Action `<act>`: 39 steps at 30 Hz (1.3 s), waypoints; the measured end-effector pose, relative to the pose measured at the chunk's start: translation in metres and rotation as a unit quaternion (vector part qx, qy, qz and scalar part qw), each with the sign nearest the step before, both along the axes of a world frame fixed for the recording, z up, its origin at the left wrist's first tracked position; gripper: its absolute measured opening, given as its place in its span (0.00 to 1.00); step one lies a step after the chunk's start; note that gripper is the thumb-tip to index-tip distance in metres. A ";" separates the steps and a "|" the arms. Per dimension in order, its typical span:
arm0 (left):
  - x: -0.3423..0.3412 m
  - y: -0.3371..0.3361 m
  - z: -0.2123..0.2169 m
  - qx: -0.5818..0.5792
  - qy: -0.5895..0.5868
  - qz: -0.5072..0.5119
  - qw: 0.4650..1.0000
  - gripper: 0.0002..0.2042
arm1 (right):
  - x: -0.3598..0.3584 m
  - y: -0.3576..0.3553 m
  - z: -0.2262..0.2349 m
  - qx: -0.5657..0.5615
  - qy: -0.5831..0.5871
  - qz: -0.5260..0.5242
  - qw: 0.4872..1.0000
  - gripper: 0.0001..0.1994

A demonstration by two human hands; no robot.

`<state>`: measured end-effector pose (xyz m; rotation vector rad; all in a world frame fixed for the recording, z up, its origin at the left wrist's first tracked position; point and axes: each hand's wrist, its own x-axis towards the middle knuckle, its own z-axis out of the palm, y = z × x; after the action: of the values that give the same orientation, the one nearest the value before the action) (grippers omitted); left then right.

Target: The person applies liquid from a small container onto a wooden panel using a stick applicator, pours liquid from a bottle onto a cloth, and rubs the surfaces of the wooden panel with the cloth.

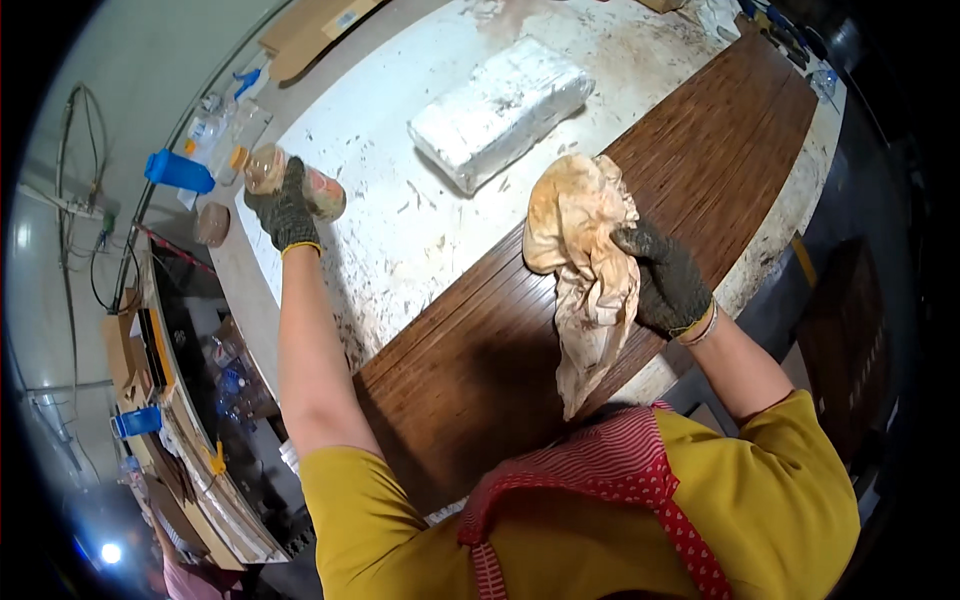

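Note:
My left hand (283, 210), in a dark knitted glove, is closed around a clear plastic bottle (325, 194) with an orange cap at the table's left side. The bottle is tilted on its side. In the matching glove, my right hand (660, 280) grips a crumpled, stained cream rag (582, 225). The rag hangs over a long brown wood-grain board (690, 165) with lengthwise grooves, which lies across the table in front of me. Beyond the board rests a block wrapped in silvery-white film (500, 110), with neither hand touching it.
The white tabletop (400, 250) is strewn with dark flakes. Past the bottle stand other clear bottles (245, 125), a blue container (180, 171) and a small brown jar (211, 225). Cardboard (315, 35) lies at the far left edge. A shelf with bottles (235, 385) sits below left.

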<state>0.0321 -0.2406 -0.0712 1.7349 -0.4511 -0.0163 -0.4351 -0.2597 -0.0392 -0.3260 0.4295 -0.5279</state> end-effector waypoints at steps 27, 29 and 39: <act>-0.255 0.097 0.155 0.358 -0.646 -0.358 0.571 0.26 | -0.024 0.031 0.023 -0.138 -0.066 0.024 0.988 0.32; -0.257 0.102 0.152 0.349 -0.663 -0.357 0.558 0.27 | -0.023 0.033 0.023 -0.114 -0.061 0.017 0.991 0.34; -0.207 0.080 0.093 0.326 -0.370 -0.367 0.789 0.37 | -0.011 0.012 0.016 -0.013 -0.195 0.082 0.977 0.36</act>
<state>-0.1747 -0.1610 0.0221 2.0753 -1.8780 -0.0531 -0.4459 -0.2479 -0.0229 -0.2725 0.0153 -0.4226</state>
